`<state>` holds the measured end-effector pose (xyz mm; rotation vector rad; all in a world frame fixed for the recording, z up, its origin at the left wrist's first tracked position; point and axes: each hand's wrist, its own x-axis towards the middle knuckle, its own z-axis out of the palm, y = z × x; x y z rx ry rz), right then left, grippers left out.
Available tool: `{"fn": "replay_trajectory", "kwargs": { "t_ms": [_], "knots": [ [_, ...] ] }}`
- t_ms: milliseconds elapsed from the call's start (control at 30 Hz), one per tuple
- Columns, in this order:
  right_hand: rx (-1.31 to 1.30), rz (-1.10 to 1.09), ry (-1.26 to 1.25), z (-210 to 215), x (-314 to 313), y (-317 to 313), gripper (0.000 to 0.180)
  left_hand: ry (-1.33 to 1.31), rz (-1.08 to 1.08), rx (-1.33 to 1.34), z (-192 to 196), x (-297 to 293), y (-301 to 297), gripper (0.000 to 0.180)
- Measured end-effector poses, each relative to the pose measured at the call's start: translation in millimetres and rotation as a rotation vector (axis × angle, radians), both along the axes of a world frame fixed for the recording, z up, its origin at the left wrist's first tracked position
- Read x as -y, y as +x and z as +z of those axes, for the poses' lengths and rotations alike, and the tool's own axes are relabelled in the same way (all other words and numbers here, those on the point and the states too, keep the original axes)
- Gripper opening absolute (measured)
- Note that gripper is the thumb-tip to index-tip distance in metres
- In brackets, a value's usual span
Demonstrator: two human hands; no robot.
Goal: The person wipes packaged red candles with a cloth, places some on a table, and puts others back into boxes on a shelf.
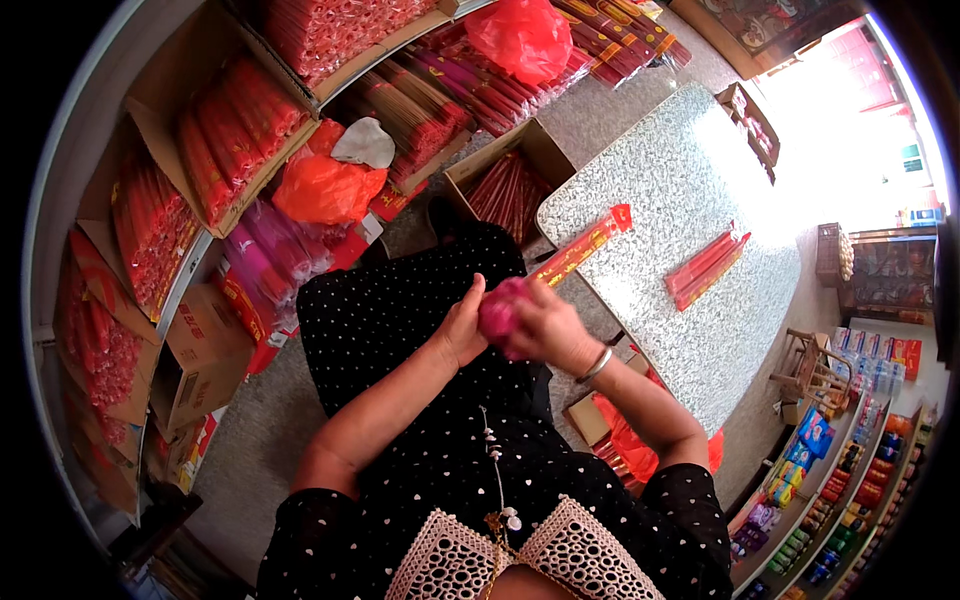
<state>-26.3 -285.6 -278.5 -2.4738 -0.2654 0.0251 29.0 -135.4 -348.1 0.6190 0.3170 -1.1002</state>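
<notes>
A rounded magenta bundle (503,312) is held in front of my lap between both hands; its kind is hard to make out. My left hand (463,328) grips its left side, thumb pointing up. My right hand (553,330), a silver bangle at the wrist, closes over its right side and is slightly blurred. Just beyond the right hand, a long red and gold packet (585,246) stretches over the table's near edge; whether my fingers touch its near end is hidden. Another red packet of thin sticks (707,267) lies farther right on the speckled table (660,350).
An open carton (462,180) of red stick packets stands left of the table. Shelves on the left hold boxes of red bundles (240,137) and orange-red plastic bags (325,190). A wooden chair (815,365) and shelves of canned goods (850,480) are at the right.
</notes>
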Motion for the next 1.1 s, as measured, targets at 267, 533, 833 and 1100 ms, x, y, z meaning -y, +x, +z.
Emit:
{"fn": "replay_trajectory", "kwargs": {
  "t_ms": [267, 533, 833, 1100],
  "knots": [
    [0.09, -0.628, 0.035, -44.5, 144.5, 31.5, 0.02, 0.219, -0.177, 0.198, 7.1, 9.6, 11.9, 0.033],
    [0.194, -0.726, 0.031, -61.6, 143.1, 27.8, 0.021, 0.885, -0.402, 1.487, 21.2, 49.7, 21.9, 0.051],
    [0.145, -0.763, -0.027, -65.3, 177.2, 24.5, 0.019, 0.743, -0.517, 1.444, 35.2, 37.5, 24.3, 0.051],
    [0.188, -0.802, 0.522, -7.5, 127.4, 20.0, 0.016, -0.079, -0.195, 0.197, 78.6, -65.3, 28.7, 0.051]
  ]
}}
